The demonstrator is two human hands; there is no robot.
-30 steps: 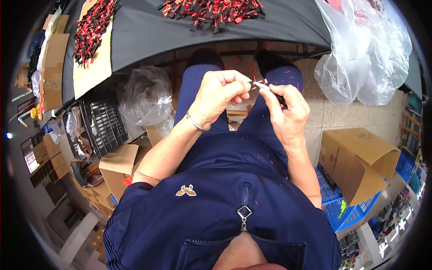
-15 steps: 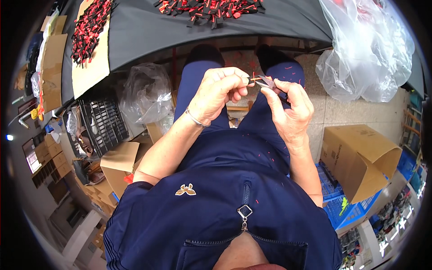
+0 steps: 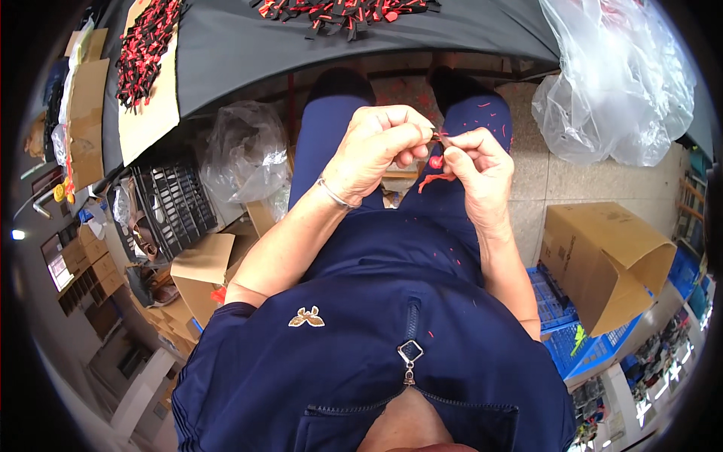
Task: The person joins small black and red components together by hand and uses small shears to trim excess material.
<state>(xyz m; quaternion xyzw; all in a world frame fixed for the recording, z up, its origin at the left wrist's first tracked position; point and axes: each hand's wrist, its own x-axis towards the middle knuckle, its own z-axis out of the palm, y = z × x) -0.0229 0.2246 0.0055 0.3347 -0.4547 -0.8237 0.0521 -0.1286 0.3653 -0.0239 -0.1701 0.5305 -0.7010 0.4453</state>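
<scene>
My left hand (image 3: 380,151) is closed in a pinch on a small black strip with red thread (image 3: 435,135), mostly hidden by the fingertips. Facing it, my right hand (image 3: 480,167) grips thread snips (image 3: 446,142), of which only a bit of blade shows between thumb and fingers. A red bead (image 3: 436,162) and a red tassel (image 3: 435,181) hang beside the right fingers; what they are fixed to is hidden. Both hands almost meet above my lap. Red thread scraps (image 3: 493,114) lie on my right trouser leg.
The black-covered table ahead bears a pile of black-and-red strips (image 3: 350,13) and a second pile (image 3: 147,56) on cardboard (image 3: 151,129). Clear plastic bags (image 3: 614,90) hang at right. An open carton (image 3: 602,264) sits on blue crates (image 3: 580,350). A black crate (image 3: 177,211) stands left.
The snips' blades, spread and plainly visible before, are now mostly hidden by my right fingers. That hand has turned and moved slightly left; the red bead and tassel have come into sight.
</scene>
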